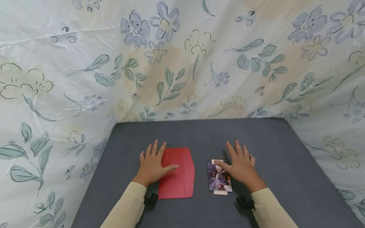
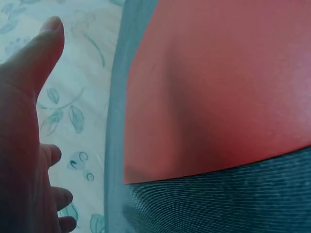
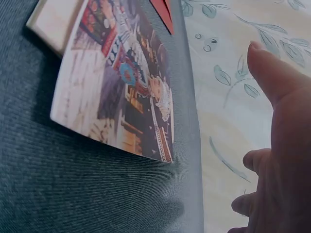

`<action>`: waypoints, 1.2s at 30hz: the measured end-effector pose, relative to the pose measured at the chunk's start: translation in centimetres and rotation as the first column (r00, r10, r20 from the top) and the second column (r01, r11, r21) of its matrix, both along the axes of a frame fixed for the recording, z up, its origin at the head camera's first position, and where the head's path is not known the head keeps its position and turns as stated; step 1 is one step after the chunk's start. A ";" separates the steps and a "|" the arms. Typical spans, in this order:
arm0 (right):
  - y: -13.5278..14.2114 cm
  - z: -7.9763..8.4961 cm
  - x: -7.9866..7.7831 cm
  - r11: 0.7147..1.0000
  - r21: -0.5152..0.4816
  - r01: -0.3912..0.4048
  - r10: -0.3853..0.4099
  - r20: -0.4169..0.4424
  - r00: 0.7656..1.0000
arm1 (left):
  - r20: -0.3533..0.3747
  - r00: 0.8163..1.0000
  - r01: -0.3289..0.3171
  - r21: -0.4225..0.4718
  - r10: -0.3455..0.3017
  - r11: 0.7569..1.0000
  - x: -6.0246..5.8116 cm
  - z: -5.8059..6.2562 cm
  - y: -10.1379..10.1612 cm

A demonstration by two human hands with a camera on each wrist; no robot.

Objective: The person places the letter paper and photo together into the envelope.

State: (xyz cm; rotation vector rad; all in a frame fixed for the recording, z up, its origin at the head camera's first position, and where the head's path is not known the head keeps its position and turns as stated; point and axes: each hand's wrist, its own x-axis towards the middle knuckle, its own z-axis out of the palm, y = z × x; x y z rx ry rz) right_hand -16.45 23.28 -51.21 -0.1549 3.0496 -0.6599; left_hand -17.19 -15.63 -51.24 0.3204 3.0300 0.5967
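A red envelope [image 1: 176,182] lies on the dark grey table, its flap on the right side. Over its left edge my left hand [image 1: 151,168] is held with fingers spread and thumb reaching across the red paper. The left wrist view shows this hand [image 2: 22,121] raised apart from the envelope [image 2: 233,87]. To the right, an illustrated card [image 1: 218,181] rests on a narrower pale piece [image 1: 220,192] that sticks out at both ends. My right hand [image 1: 243,166] hovers beside the card's upper right, fingers spread. Nothing is held by this hand [image 3: 286,131] in the right wrist view.
The dark grey table [image 1: 273,152] has a strip of bare surface between the envelope and the card. Floral cloth [image 1: 199,79] hangs behind it and along both sides. Black bands [image 1: 151,199] sit at both wrists, over pale sleeves [image 1: 125,205].
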 end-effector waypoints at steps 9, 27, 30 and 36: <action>0.5 0.2 0.1 0.996 -0.088 0.010 -0.007 0.033 0.999 | 0.061 0.990 0.117 0.161 -0.128 0.980 0.7 -1.4 -0.3; 1.6 0.8 0.4 0.855 -0.516 0.044 -0.030 0.035 0.999 | 0.137 0.979 0.116 0.247 -0.153 0.962 3.8 -4.0 0.4; 1.7 0.9 0.7 0.799 -0.593 0.102 -0.065 0.083 0.994 | 0.108 0.979 0.145 0.229 -0.174 0.963 4.1 -4.5 0.1; 2.4 0.7 0.8 0.650 -0.737 0.187 -0.062 0.195 0.979 | 0.066 0.979 0.174 0.211 -0.192 0.962 4.3 -5.0 0.0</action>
